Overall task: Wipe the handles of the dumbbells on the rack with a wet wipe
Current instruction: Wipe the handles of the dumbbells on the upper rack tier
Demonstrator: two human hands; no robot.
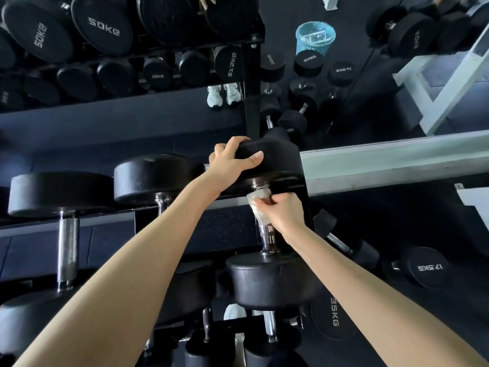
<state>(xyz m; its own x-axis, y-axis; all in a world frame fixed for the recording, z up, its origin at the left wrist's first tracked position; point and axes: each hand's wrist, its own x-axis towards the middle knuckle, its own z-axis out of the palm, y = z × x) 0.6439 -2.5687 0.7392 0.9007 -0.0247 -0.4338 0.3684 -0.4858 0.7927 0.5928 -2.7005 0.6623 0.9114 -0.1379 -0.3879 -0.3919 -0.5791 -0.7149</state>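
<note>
At the rack's (304, 165) right end, the left hand (232, 160) gripped the dumbbell's (272, 282) far head while the right hand (283, 211) clamped the wet wipe (258, 205) round its handle (268, 234); hard twisting could probably roll it off.

Top-left dumbbell (103, 26) reads 50KG, small dumbbell (158, 72) 10KG, low dumbbell (334, 312) 35KG, rightmost dumbbell (428, 266) 17.5KG.

Upper handle (268, 233) hidden under wipe (258, 207) and right hand (283, 211).

Head camera looks down, close over rack (307, 207).
</note>
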